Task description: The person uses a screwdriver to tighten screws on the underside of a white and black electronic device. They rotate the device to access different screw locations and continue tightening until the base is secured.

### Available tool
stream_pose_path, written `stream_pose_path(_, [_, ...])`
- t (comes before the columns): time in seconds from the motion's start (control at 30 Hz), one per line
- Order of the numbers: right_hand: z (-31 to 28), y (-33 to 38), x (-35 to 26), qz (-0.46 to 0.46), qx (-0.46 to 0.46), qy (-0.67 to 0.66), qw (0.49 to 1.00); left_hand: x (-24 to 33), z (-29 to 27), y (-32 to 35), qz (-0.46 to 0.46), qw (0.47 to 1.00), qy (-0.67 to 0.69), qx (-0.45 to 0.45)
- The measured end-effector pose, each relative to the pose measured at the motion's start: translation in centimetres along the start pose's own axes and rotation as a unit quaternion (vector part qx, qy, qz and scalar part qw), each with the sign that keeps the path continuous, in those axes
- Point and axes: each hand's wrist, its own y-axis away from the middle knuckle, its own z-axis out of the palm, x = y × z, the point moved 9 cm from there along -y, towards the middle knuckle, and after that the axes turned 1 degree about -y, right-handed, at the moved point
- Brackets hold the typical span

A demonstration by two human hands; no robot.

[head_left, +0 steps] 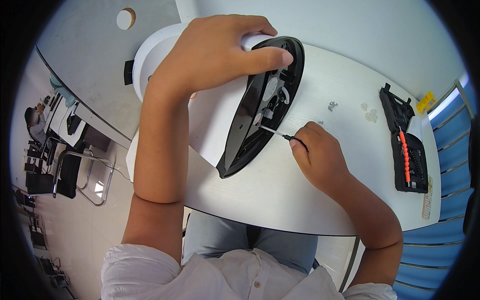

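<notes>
A white round appliance [210, 120] lies on its side on the white table [280, 190], its black underside [250, 135] facing right. My left hand [215, 55] grips its top edge, thumb on the black rim. My right hand [317, 157] holds a thin screwdriver [277, 133]; the tip touches the black underside near a small white part.
An open black tool case [407, 145] with orange bits lies at the table's right end. Small screws [332, 105] and clear bits [371, 116] sit near it. Blue panels stand at the right. A person sits at a desk [36, 122] far left, near chairs.
</notes>
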Motion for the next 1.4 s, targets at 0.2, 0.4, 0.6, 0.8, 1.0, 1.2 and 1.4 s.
stream_pose_path(0.2, [-0.4, 0.0, -0.9, -0.01, -0.007, 0.018, 1.0, 0.1, -0.1, 0.0, 0.005, 1.0, -0.008, 0.0])
stream_pose_path(0.4, [0.6, -0.1, 0.5, 0.077, -0.079, -0.008, 0.994, 0.0, -0.1, 0.0, 0.008, 1.0, -0.007, 0.006])
stream_pose_path(0.6, [-0.5, -0.2, 0.5, 0.038, -0.001, -0.037, 0.999, 0.1, -0.1, 0.0, 0.007, 1.0, -0.009, 0.004])
stream_pose_path(0.8, [-0.9, -0.2, -0.2, 0.027, 0.005, -0.008, 1.0, 0.0, 0.0, 0.0, -0.003, 1.0, -0.007, -0.005])
stream_pose_path(1.0, [-1.1, -0.2, -0.3, 0.015, 0.011, -0.008, 1.0, -0.1, 0.0, 0.1, -0.008, 1.0, -0.001, -0.005])
stream_pose_path(1.2, [-1.3, -0.1, -1.0, 0.004, 0.015, 0.013, 1.0, -0.1, 0.0, 0.1, -0.005, 1.0, 0.001, -0.005])
stream_pose_path(1.4, [0.2, -0.1, 0.3, 0.055, -0.042, -0.032, 0.997, -0.1, 0.1, 0.0, -0.003, 1.0, 0.002, -0.005])
